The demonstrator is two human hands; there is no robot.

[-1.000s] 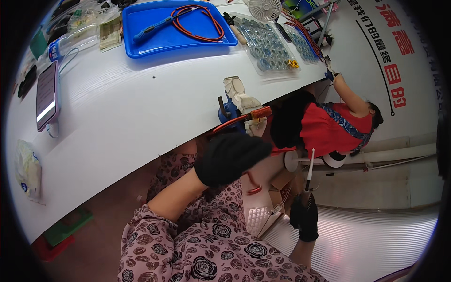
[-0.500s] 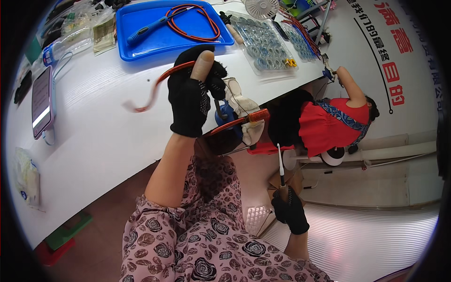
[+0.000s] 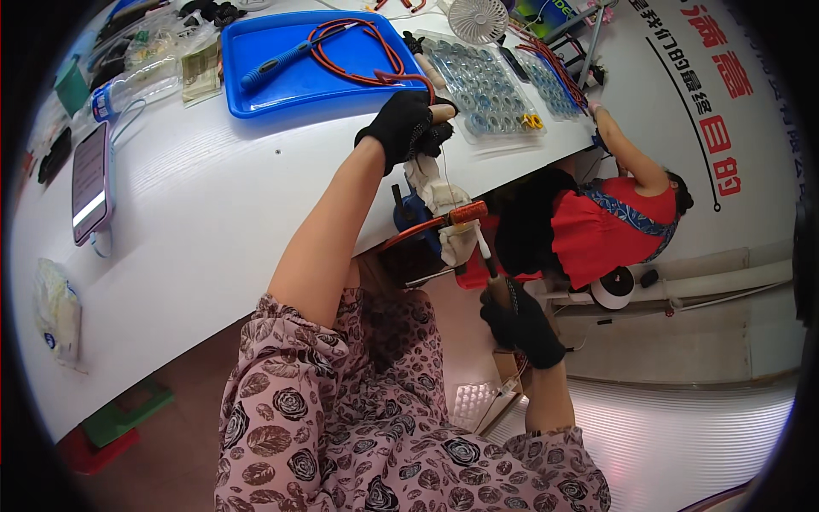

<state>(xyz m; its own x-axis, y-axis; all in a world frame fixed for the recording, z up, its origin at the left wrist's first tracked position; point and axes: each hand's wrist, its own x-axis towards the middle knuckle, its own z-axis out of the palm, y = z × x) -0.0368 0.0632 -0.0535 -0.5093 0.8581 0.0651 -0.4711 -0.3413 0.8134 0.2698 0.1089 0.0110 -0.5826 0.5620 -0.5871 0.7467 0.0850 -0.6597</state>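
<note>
My left hand (image 3: 408,128), in a black glove, is closed over the table edge on a red leather-like cord (image 3: 391,77) whose end sticks up above the fingers. A thin thread (image 3: 444,171) runs down from it. Below sits a blue vise (image 3: 409,209) padded with white cloth (image 3: 437,189). An orange-brown wrapped strap piece (image 3: 467,212) passes across the padding. My right hand (image 3: 522,322), gloved too, is closed round the brown handle of a slim hook tool (image 3: 488,252). Its pale tip is by the wrapped piece; whether it touches, I cannot tell.
A blue tray (image 3: 256,98) holds a blue-handled tool and coiled orange cord. Beside it are clear boxes of round parts (image 3: 486,81) and a small fan (image 3: 478,19). A phone (image 3: 92,183) stands at the left. A co-worker in red (image 3: 597,226) sits at the right.
My left hand has moved right and slightly forward with the cord, towards the vise. My right hand has risen, bringing the hook tool's tip to the wrapped piece.
</note>
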